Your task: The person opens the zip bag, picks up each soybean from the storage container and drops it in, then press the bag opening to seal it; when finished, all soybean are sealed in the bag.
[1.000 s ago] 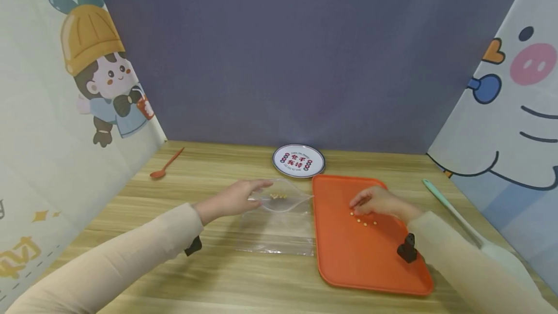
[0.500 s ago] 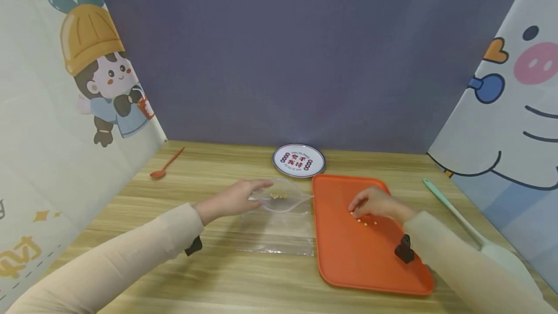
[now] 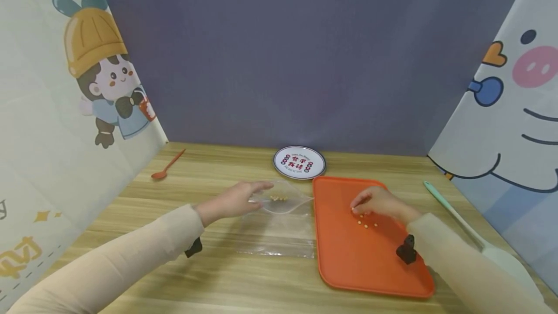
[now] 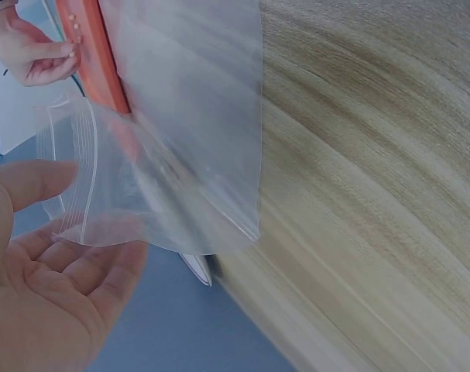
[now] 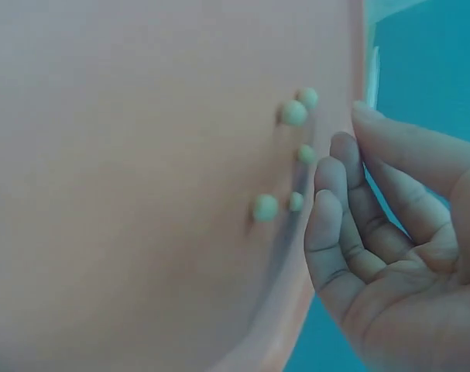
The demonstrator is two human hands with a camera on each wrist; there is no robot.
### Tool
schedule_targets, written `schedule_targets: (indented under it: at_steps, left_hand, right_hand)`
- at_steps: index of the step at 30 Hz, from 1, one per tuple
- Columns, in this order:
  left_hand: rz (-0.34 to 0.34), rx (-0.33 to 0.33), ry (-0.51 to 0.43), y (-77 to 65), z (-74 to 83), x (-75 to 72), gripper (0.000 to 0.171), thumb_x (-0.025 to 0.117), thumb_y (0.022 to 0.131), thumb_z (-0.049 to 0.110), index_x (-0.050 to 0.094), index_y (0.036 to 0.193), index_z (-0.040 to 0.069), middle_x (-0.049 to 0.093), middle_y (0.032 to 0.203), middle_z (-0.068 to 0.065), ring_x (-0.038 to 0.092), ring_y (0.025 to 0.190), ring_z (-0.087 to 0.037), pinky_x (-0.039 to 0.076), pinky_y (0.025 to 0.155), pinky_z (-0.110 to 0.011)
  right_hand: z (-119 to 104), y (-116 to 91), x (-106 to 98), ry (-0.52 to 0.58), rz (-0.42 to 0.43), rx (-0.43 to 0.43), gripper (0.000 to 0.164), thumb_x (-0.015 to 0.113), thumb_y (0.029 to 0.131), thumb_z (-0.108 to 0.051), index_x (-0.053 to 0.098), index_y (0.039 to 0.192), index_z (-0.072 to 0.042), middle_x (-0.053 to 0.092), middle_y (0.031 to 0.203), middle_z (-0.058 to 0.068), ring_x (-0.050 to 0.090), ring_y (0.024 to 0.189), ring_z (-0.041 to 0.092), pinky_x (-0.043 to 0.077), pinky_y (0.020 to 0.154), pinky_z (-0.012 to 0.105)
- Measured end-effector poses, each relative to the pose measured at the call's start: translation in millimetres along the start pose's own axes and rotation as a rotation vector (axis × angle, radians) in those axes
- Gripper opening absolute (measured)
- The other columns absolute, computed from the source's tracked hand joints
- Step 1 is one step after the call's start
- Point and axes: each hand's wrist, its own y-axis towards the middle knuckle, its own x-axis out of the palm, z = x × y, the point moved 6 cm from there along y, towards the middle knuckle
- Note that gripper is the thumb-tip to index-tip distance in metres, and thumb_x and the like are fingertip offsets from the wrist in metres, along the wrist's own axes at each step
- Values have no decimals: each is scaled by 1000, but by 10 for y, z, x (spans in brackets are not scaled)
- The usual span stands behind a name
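Note:
My left hand (image 3: 235, 200) holds the mouth of a clear zip bag (image 4: 180, 139) apart, thumb on one side and fingers on the other. Several pale yellow soybeans (image 3: 278, 198) show inside the bag in the head view. Over the orange tray (image 3: 366, 256), my right hand (image 3: 377, 203) brings thumb and index finger together. A small pale soybean (image 3: 352, 209) shows at those fingertips in the head view; the right wrist view does not show it clearly. Several more soybeans (image 5: 293, 114) lie loose on the tray beside the fingers.
A white plate (image 3: 299, 163) with red lettering stands behind the bag. On the far left of the wooden table (image 3: 209, 275) lies an orange-red spoon (image 3: 167, 164). A long-handled pale green utensil (image 3: 457, 217) lies right of the tray, partly behind the right sleeve.
My right fingertips have closed in on a soybean at the near-left of the group, which now shows slightly higher between them. My left hand and the bag stay in place.

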Motion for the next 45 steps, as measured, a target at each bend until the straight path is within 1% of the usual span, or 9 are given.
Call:
schedule_targets:
  at_steps: [4,7,12,16,20,25,32,38,45]
  left_hand:
    - [0,-3,-2,6,1,5,59,64,90,8,42,145,4,49,145,-13,55,125,-34,43,109,-48]
    - [1,0,-2,9,6,6,59,64,90,7,43,144,4,49,145,-14,55,124,-34,44,109,-48]
    - [-2,0,-5,15,11,9,59,64,90,8,42,145,4,49,145,-15,55,124,-35,43,109,-49]
    - [-5,-19,-9,19,9,3,60,64,90,9,41,146,5,47,147,-13,53,127,-33,41,111,-48]
    - [-7,-19,-3,15,19,-2,60,64,91,9,41,145,5,48,147,-13,53,127,-33,40,112,-48]
    - [-7,-22,-8,24,35,-8,60,64,91,9,41,145,4,48,147,-13,53,127,-33,40,112,-48]
    - [-11,-24,-13,48,30,-5,59,64,91,10,41,146,6,48,147,-12,52,127,-33,40,112,-48]
    - [-18,-16,-32,61,17,-4,58,63,91,9,42,145,4,48,146,-13,53,127,-35,41,111,-48]
    - [-16,-18,-36,72,2,-2,58,63,91,9,41,145,4,48,146,-13,53,127,-35,42,110,-48]
  right_hand:
    - [-95,-32,-89,-19,39,-26,29,71,87,-20,69,106,1,72,100,7,62,79,20,56,67,36]
    - [-183,-36,-149,-36,77,-44,31,70,88,-23,68,109,1,71,103,7,62,86,16,55,72,35]
    - [-404,-27,-178,-8,107,-93,31,69,89,-22,68,110,1,72,104,8,65,92,15,57,81,37]
    - [-647,-11,-149,23,117,-152,28,69,89,-17,69,109,2,73,103,13,69,90,22,59,83,41]
    - [-851,40,-78,38,123,-168,26,69,89,-16,70,109,1,74,100,13,69,85,14,60,82,38]
    - [-1087,108,67,90,110,-222,28,70,87,-14,69,109,4,74,100,15,68,81,8,58,86,43]
    - [-1316,217,291,173,90,-284,26,70,86,-8,68,106,9,75,89,7,66,79,6,57,76,23]
    - [-1439,292,458,194,65,-272,25,72,85,-9,70,104,8,75,82,5,67,71,14,58,67,26]
    - [-1542,306,561,141,64,-264,21,72,85,-11,73,101,3,74,77,6,64,67,16,52,56,25]
